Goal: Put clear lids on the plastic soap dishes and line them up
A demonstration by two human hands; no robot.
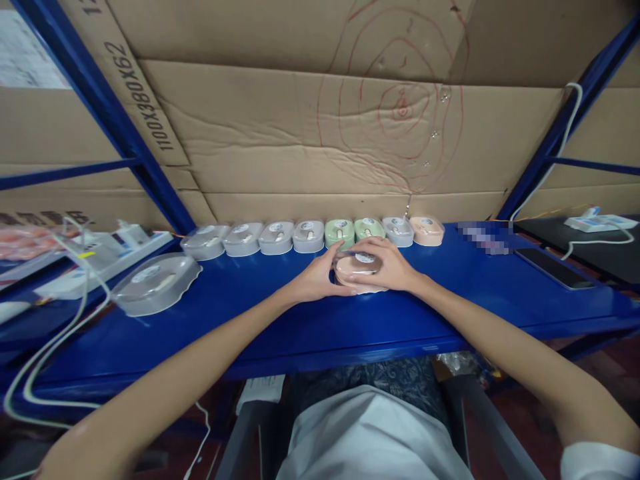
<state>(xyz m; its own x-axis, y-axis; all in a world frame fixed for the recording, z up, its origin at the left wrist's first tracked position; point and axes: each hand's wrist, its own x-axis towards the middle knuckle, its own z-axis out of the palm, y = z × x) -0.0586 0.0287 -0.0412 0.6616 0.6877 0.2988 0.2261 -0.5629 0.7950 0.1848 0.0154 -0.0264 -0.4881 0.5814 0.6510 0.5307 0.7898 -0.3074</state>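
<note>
Fingers flanking pink case, both sides

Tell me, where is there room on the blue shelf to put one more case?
Bare shelf lies in front of both hands, and right of them before the phone. The back row of cases is packed tight; the left end has cables.

Lighting: even and fairly bright, diffuse, from overhead; your table carries a soft sheen, no hard glare. Shadows: faint, dark only beneath the table edge. Distortion: strong wide-angle bending at the borders; your forearms stretch toward the lower corners. Focus: centre sharp, edges soft. One pixelated patch right of centre.
</note>
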